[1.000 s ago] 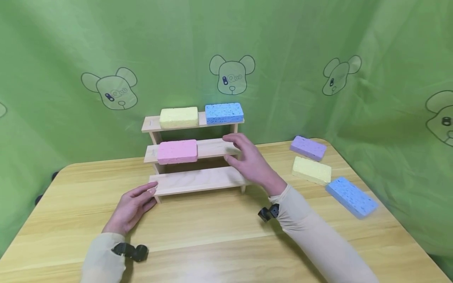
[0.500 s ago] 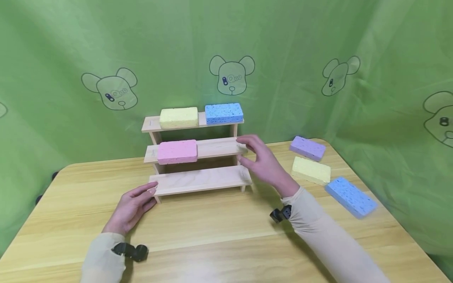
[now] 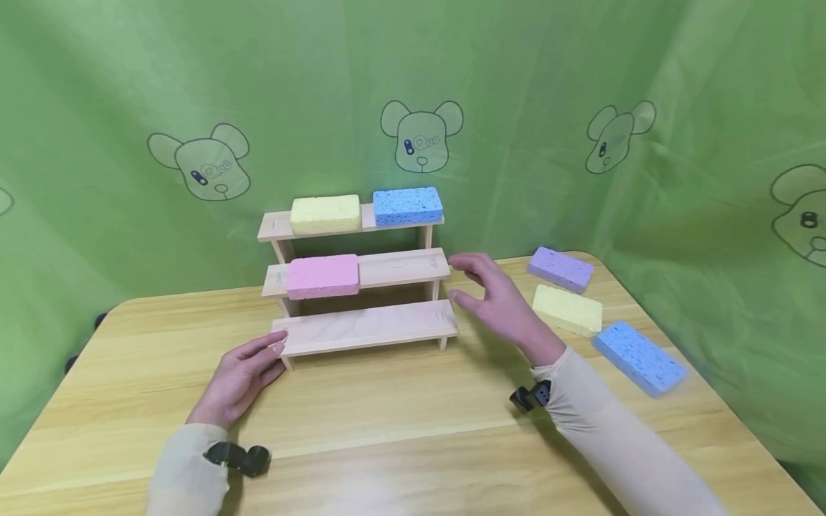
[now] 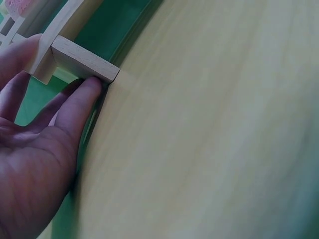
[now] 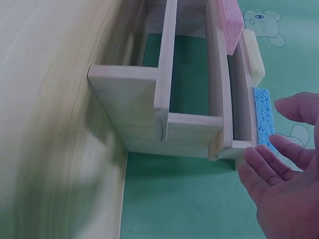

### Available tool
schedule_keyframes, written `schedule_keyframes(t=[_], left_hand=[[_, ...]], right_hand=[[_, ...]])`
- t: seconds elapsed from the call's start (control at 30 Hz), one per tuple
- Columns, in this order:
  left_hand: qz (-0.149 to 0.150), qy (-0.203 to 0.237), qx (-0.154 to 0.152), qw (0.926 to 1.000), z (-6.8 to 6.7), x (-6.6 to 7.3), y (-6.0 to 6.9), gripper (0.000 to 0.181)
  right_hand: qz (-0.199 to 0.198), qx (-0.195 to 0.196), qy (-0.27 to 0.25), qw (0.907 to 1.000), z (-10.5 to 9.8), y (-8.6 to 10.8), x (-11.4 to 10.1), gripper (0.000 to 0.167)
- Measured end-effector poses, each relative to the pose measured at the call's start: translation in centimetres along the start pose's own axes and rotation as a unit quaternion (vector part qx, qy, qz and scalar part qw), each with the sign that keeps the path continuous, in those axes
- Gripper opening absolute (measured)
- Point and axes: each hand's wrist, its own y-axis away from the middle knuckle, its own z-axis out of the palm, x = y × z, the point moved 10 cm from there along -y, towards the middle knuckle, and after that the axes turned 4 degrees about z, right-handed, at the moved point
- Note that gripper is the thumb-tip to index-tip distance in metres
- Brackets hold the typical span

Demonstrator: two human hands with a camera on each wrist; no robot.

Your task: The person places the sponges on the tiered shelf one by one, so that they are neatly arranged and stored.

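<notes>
A three-tier wooden shelf (image 3: 361, 330) stands on the table. On its top tier lie a yellow sponge (image 3: 325, 215) and a blue sponge (image 3: 408, 206); a pink sponge (image 3: 323, 276) lies on the left of the middle tier. The left hand (image 3: 239, 380) touches the bottom tier's left end; in the left wrist view the fingers of that hand (image 4: 45, 134) rest against the end board and its support, relaxed. Just right of the middle tier, the right hand (image 3: 503, 304) holds nothing, its fingers spread and slightly bent. The right wrist view shows this hand (image 5: 289, 184) beside the shelf's end.
At the table's right side lie a purple sponge (image 3: 561, 269), a second yellow sponge (image 3: 568, 310) and a second blue sponge (image 3: 639, 357). The wooden table (image 3: 387, 444) is bordered behind and on the right by a green curtain (image 3: 516, 179) printed with bear heads.
The right hand has moved rightward from over the shelf's right part to beyond its right end. The left hand and the shelf stay where they were.
</notes>
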Motion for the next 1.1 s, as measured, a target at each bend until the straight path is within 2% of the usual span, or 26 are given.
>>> schedule_keyframes(t=[0.63, 1.1], left_hand=[[0.002, -0.015, -0.003, 0.9999, -0.1, 0.1, 0.0, 0.019], [0.001, -0.011, -0.003, 0.9999, 0.0, 0.2, 0.1, 0.019]], right_hand=[[0.028, 0.003, -0.026, 0.9993, -2.3, 1.7, 2.9, 0.049], [0.046, 0.011, 0.006, 0.9988, -4.2, 2.8, 4.5, 0.048]])
